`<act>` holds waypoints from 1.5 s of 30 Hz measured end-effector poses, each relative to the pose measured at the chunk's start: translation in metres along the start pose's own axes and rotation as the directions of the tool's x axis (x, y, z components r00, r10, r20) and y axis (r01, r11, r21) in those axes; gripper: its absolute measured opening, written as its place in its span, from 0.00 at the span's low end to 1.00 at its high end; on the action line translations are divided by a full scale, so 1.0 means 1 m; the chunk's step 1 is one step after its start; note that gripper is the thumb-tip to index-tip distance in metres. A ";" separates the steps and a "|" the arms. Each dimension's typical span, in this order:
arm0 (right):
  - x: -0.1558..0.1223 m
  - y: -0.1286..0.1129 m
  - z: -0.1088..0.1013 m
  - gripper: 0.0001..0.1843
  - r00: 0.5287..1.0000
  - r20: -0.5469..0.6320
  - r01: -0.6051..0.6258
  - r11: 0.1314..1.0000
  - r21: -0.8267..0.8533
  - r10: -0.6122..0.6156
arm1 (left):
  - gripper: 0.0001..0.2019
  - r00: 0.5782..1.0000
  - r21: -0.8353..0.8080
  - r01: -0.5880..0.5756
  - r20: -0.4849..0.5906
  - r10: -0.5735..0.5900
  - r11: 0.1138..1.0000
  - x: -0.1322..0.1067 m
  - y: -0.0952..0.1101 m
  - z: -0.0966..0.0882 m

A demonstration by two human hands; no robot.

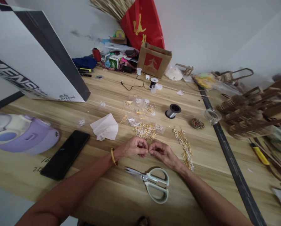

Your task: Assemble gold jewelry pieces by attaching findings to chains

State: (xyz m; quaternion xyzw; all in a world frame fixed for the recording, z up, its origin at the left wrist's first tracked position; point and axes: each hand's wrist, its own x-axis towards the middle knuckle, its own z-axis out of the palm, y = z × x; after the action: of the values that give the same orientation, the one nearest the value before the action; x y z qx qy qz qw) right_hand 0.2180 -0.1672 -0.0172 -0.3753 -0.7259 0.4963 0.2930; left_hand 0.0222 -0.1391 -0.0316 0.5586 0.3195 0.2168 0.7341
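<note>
My left hand and my right hand meet fingertip to fingertip over the wooden table, both pinched on something too small to make out. A gold bangle circles my left wrist. Just beyond the hands lies a heap of small gold beads on clear plastic. A strand of gold chain pieces runs along the right of my right hand. Pale green-handled scissors lie closed on the table just in front of my wrists.
A black phone, a crumpled tissue and a purple appliance lie left. A wire spool, a bead dish and a clear jar sit right. Behind stand a white bag and a brown box; wooden racks at far right.
</note>
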 end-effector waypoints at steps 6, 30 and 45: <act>0.000 -0.002 -0.002 0.10 0.998 0.017 0.065 0.993 -0.098 -0.064 | 0.14 1.000 0.010 0.027 0.016 -0.027 1.000 -0.005 0.012 0.002; -0.008 -0.020 -0.003 0.08 0.975 0.157 0.220 0.804 -0.552 -0.160 | 0.17 0.989 -0.051 0.114 0.097 -0.109 0.992 -0.004 0.012 -0.002; -0.012 -0.025 0.002 0.10 0.969 0.194 0.248 0.632 -0.734 -0.154 | 0.17 0.991 -0.016 0.081 0.106 -0.079 0.997 -0.002 0.009 -0.002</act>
State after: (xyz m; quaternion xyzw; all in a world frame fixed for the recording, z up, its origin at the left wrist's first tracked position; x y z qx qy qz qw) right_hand 0.2167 -0.1844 0.0050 -0.3506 -0.9185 0.1354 0.1231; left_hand 0.0198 -0.1365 -0.0232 0.5484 0.3004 0.1609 0.7637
